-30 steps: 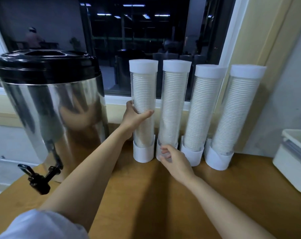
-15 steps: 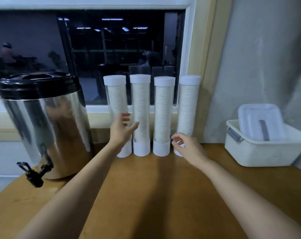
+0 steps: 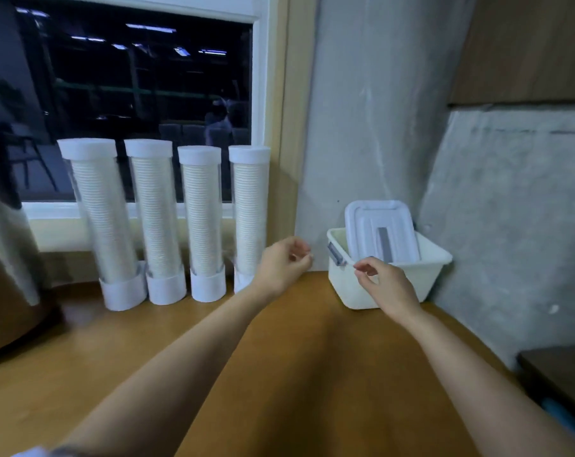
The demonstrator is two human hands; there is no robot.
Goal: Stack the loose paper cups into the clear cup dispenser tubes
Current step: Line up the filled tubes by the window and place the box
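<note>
Before white bin [image 3: 435,259], right hand [image 3: 389,285] loosely curled

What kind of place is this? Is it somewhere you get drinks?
Probably a self-serve drinks corner, maybe in a canteen or office. Four clear tubes packed with paper cups stand on a wooden counter by a window, beside a big shiny metal urn.

White bin [image 3: 347,285]: bare wooden counter [image 3: 296,341] open in front and leftward as far as the four dispenser tubes [image 3: 200,219]; concrete wall [image 3: 362,127] closes its back and right; a lid [image 3: 375,222] stands propped in its opening.
</note>
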